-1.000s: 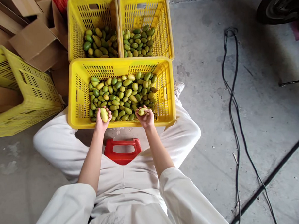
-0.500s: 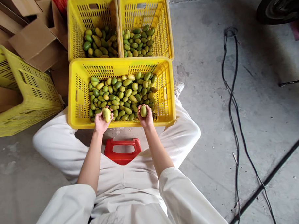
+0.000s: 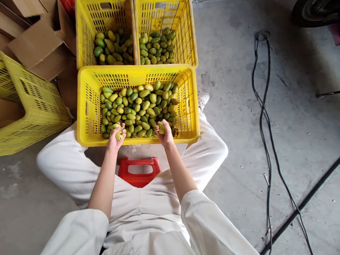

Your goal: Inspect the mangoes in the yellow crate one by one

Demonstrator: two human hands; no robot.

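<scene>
Both hands have shifted since half a second ago: the left hand [image 3: 116,138] has folded its fingers further over its yellow fruit [image 3: 119,136], and the right hand [image 3: 166,135] has brought its thumb up beside its green fruit [image 3: 161,128], hiding more of it. Looking from the head view, the only one, I see each hand partly curled around a single fruit, fingers bent and palm not fully closed; how hard they squeeze I cannot tell. Both fruits sit over the near rim of the front crate [image 3: 138,141], where loose fruit [image 3: 141,110] covers the floor, with two back crates [image 3: 106,18] touching its far side. Turning each fruit with light fingertips seems best, I judge, bringing every side into sight without pressing the skin, and staying low over the crate so a slip falls softly. As for writing, no brand or label reads on the crates or cartons [image 3: 36,44]; the dark lines on the shirt [image 3: 151,243] make no words I can make out.
</scene>
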